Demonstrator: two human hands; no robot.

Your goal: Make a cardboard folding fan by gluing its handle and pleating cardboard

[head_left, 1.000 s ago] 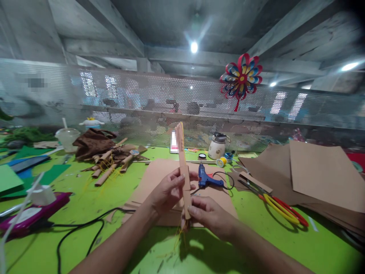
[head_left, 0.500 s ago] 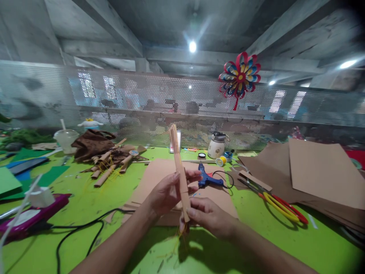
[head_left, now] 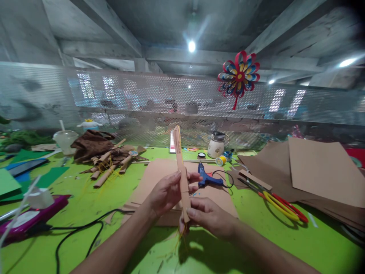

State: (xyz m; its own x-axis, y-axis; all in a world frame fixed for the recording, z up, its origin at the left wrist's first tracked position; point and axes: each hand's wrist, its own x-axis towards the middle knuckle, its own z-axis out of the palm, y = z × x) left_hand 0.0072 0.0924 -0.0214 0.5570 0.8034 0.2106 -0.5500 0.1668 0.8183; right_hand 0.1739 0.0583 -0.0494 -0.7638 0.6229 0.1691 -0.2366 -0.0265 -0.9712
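Observation:
A long, narrow brown cardboard piece stands almost upright in front of me, its top leaning a little left and away. Yellow threads dangle from its lower end. Around its middle, my left hand is closed, with the thumb on the near side and fingertips showing past the right edge. Lower down, my right hand pinches the bottom end between thumb and fingers. Behind the hands, a blue glue gun lies on a flat brown cardboard sheet.
Scissors with yellow and red handles lie at right beside stacked brown sheets. Rolled cardboard pieces with yellow threads lie at left. A purple power strip trails a black cable. A white jar stands behind.
The cardboard piece's top tipped left, then swung slightly back to the right. Both hands keep their hold in nearly the same place.

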